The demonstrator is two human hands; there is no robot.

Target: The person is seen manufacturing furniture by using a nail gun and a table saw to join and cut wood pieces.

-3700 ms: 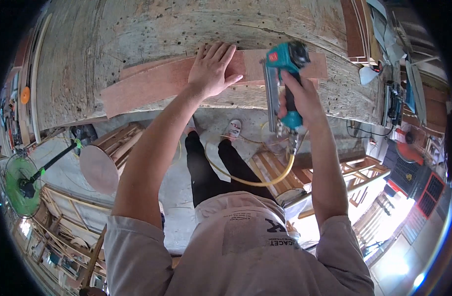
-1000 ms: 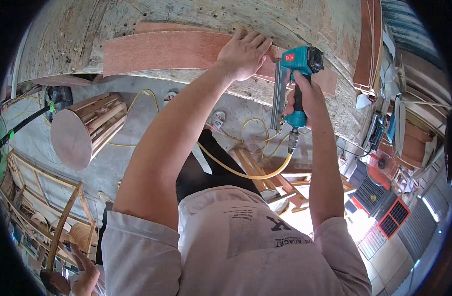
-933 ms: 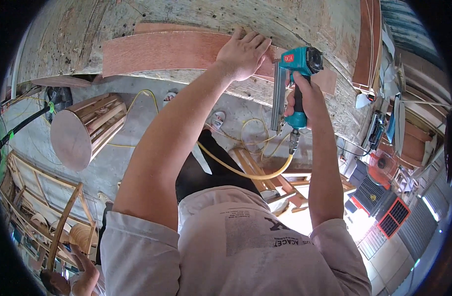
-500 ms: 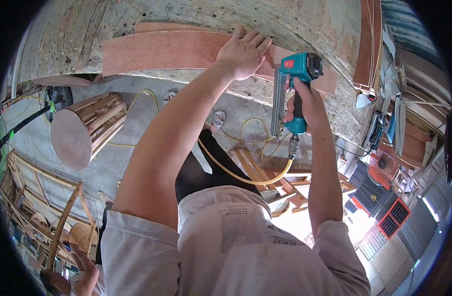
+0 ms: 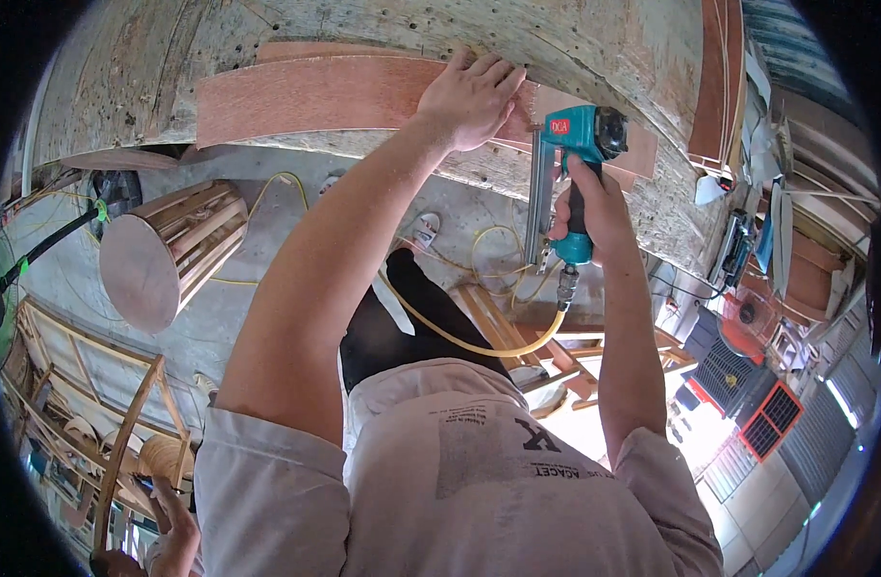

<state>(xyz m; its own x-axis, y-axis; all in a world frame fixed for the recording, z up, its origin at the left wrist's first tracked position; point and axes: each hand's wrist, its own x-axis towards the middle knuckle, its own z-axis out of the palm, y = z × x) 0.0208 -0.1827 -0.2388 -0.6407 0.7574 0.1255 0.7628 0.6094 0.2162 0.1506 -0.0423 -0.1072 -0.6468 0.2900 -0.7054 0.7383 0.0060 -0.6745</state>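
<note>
Near us: our right hand is closed around the grip of the teal nail gun, yellow air hose looping down from its base. Versus half a second back the gun sits a touch higher and closer in, nose now right at the reddish plywood strip (contact itself hard to confirm). Our left hand hasn't moved: flat, fingers spread, pressing the strip's right end onto the pale curved board. We read that as lined up for a fastener at this end, strip pinned in place. Further down: slatted wooden drum on the floor, timber frames left, orange fan right.
</note>
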